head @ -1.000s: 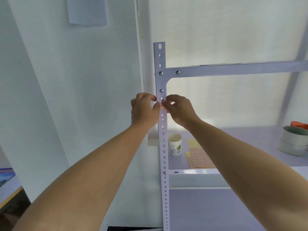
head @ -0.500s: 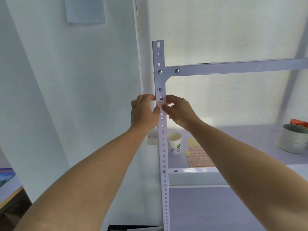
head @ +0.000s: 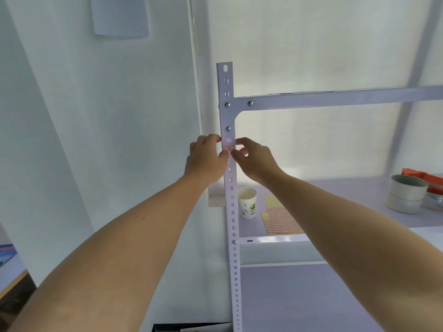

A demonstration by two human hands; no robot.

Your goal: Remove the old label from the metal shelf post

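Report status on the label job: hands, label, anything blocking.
Left hand gripping white perforated metal post. Right hand pinching small orange-printed paper label at lower edge, not yet off. Nothing blocking.

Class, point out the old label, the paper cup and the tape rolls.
old label (head: pixel 229 148), head view, printed face.
paper cup (head: pixel 248 207), head view, side wall.
tape rolls (head: pixel 406 191), head view, upper roll's side.

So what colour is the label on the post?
Label: pale pink with reddish print; head view.
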